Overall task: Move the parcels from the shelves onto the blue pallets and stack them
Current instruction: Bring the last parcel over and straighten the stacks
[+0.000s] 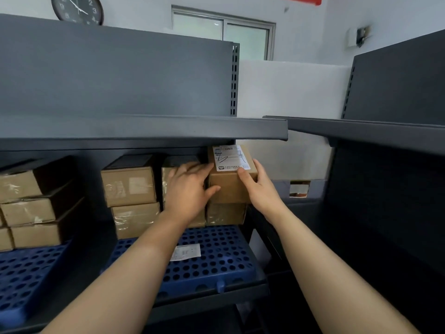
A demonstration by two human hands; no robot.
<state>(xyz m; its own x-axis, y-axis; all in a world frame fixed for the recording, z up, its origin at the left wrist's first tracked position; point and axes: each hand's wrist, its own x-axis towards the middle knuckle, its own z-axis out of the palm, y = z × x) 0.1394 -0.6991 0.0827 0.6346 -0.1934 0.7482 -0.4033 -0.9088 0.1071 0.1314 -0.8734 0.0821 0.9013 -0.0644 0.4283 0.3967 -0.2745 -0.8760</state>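
A brown cardboard parcel (228,186) with a white shipping label on top sits at the right end of the stacks on a blue perforated pallet (216,261). My left hand (190,189) grips its left side, thumb on the front face. My right hand (257,186) grips its right side, thumb over the top front edge. The parcel rests on another brown parcel (225,214). To the left stand two more stacked parcels (130,186). A further stack of parcels (31,208) sits on a second blue pallet (21,273) at the far left.
A dark grey shelf board (144,131) runs just above the parcels. Another dark shelf unit (390,141) stands at the right. A loose white label (185,252) lies on the pallet. White foam board (289,92) leans behind.
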